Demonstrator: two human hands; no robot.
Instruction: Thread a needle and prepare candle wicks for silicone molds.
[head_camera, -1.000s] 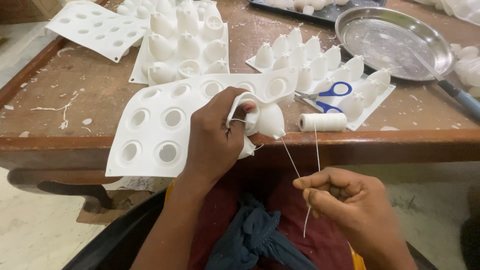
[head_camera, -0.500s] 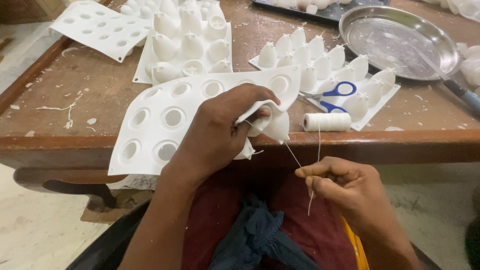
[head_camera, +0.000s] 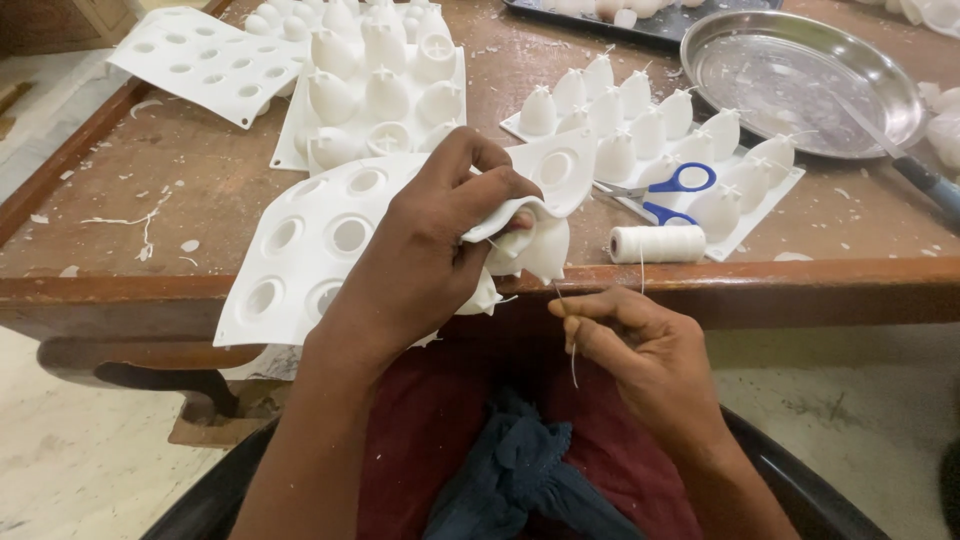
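Far left at 10 o'clock: flat white silicone mould sheet (head_camera: 195, 58) w/ small round holes, lying on the wooden table (head_camera: 150, 190). Just right of it, approx. 11 o'clock, a second mould (head_camera: 375, 90) sits w/ its pointed cups up.

Centre-left, at the table's near edge: the big white silicone mould (head_camera: 310, 250) w/ round cavities, part on the table, part overhanging toward you. Your left hand (head_camera: 430, 245) is clamped on its right corner, fingers curled over the top, thumb pressing the folded edge; the corner is bent up so one cone-shaped cup (head_camera: 545, 250) points down-right, approx. 4 o'clock.

From that cup's tip a thin white wick thread (head_camera: 572, 345) runs to your right hand (head_camera: 640, 350), which sits just below the table edge at approx. 5 o'clock from the cup. Right hand is nearly closed, thumb and forefinger pinching the thread; a short tail hangs below the fingers. Whether the thread is already through the tip hole – can't tell, too fine.

Right of the cup: white thread spool (head_camera: 657, 243) lying on its side near the edge. Behind it, blue-handled scissors (head_camera: 665, 195) resting against a third mould (head_camera: 660, 130) w/ cups up. At 1 o'clock, a round steel plate (head_camera: 800, 80), w/ a knife (head_camera: 905, 165) reaching off it to the right.

Below, in your lap: dark blue cloth (head_camera: 510, 470) on maroon fabric.
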